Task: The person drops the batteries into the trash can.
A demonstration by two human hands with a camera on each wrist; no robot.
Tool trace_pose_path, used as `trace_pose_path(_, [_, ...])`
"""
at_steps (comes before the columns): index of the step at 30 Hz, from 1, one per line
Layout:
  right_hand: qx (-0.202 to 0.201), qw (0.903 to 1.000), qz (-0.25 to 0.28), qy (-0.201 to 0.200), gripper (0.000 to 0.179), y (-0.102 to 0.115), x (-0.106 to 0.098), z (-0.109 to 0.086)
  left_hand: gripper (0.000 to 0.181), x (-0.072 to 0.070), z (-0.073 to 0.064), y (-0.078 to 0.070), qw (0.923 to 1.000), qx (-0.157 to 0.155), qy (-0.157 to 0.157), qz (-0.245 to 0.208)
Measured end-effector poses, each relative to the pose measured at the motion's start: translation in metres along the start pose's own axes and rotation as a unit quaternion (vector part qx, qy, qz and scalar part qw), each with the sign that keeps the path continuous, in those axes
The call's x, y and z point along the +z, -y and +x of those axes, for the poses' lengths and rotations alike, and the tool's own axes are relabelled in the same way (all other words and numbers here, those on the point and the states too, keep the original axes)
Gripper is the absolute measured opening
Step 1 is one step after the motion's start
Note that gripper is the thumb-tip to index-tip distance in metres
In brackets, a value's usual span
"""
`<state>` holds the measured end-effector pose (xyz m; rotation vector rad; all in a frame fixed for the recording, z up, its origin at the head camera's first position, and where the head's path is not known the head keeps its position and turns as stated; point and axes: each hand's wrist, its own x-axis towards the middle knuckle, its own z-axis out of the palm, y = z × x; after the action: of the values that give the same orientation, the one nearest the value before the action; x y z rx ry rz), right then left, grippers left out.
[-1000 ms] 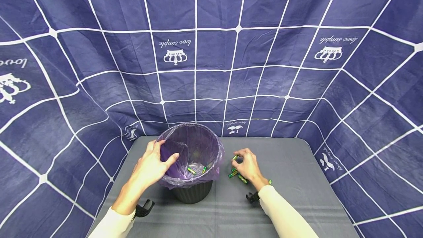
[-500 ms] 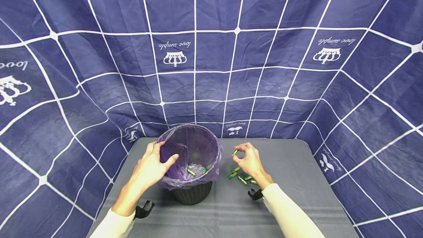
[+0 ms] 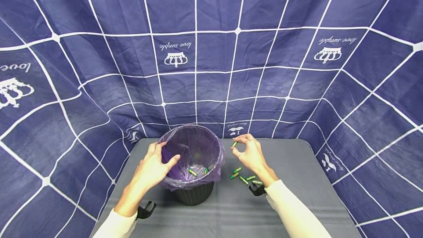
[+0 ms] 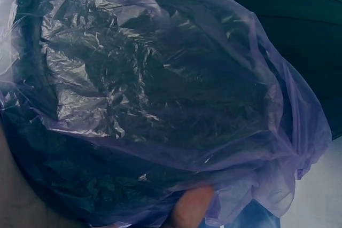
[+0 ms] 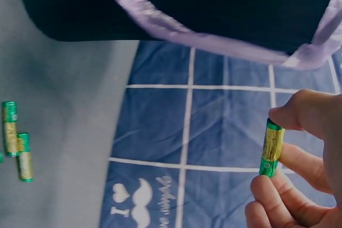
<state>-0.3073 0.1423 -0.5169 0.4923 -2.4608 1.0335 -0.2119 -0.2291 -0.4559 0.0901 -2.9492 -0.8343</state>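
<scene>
A black ribbed trash can [image 3: 193,195] stands on the table, lined with a translucent purple bag [image 3: 216,173]. My left hand [image 3: 150,168] holds its left rim, the thumb lying over the inner side; the other fingers are partly hidden. In the left wrist view one fingertip [image 4: 195,206] shows against the bag. Two green and gold batteries [image 3: 193,172] lie at the bottom of the can. Right of the can, raised over the table, my right hand [image 3: 252,153] pinches a battery [image 5: 272,147] by its ends between thumb and fingers.
Several loose batteries [image 3: 243,180] lie on the grey table [image 3: 238,208] between the can and the right forearm. A blue curtain [image 3: 211,50] with white grid lines surrounds the table at the back and both sides. Black straps [image 3: 257,189] circle both wrists.
My right hand has lifted a battery from the group on the table and moved up and away toward the back. The left hand stays at the can's rim.
</scene>
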Motion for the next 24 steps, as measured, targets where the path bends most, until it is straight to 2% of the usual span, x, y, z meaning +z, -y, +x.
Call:
trace_pose_path(10, [-0.049,0.9986,0.003,-0.022,0.037,0.028,-0.015,0.012,0.096,-0.002,0.001,0.0,1.0,-0.005,0.008,0.002])
trace_pose_path(24, [-0.108,0.9939,0.011,-0.018,0.036,0.079,-0.033,0.033,0.095,-0.001,-0.001,0.0,1.0,-0.003,0.005,-0.003])
